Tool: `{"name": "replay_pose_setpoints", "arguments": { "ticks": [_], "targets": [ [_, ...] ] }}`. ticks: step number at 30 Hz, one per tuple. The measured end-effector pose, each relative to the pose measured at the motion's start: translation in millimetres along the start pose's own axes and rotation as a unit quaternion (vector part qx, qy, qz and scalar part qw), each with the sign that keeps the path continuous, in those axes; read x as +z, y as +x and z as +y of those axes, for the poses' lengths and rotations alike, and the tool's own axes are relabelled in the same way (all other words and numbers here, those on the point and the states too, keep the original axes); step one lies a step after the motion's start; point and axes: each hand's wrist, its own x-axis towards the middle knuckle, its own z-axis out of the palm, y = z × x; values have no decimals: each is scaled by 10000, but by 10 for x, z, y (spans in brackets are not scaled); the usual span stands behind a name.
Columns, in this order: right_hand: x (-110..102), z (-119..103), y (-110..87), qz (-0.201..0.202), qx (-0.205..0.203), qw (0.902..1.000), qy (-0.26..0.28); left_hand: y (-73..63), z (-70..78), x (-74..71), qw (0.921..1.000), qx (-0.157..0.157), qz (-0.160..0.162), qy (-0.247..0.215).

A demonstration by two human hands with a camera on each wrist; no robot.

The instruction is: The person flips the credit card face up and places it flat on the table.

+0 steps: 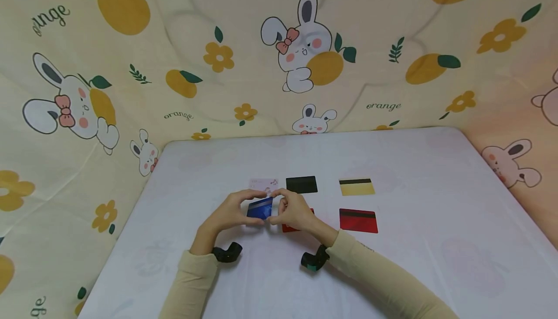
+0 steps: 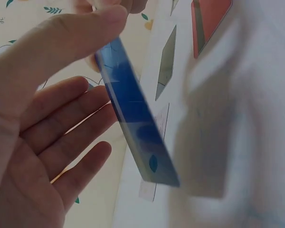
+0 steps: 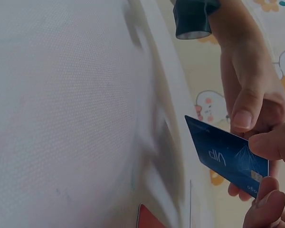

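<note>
Aloft, blue card (image 1: 260,209) — tilted, between hands (image 1: 231,210)

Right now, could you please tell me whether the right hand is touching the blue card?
Touching. The right wrist view shows it: the right hand grips the blue card by one end, overlapping its printed face.

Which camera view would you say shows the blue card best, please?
The right wrist view: there the blue card faces the camera, its VIP lettering and chip visible. The head view shows it small, with a grey band; the left wrist view, steeply foreshortened.
</note>
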Motion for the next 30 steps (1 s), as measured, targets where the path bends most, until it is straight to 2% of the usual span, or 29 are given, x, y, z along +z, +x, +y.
{"name": "replay_pose_setpoints", "arguments": {
  "ticks": [17, 24, 30],
  "targets": [
    [3, 16, -13, 71, -237, 9997, 94, 34, 31, 17, 9995, 302, -3, 28],
    [-2, 55, -19, -77, -634, 9960, 623, 10, 31, -12, 9993, 331, 92, -159],
    [8, 123, 0, -253, -508, 9932, 1013, -2, 13, -32, 9981, 291, 186, -508]
  ]
}}
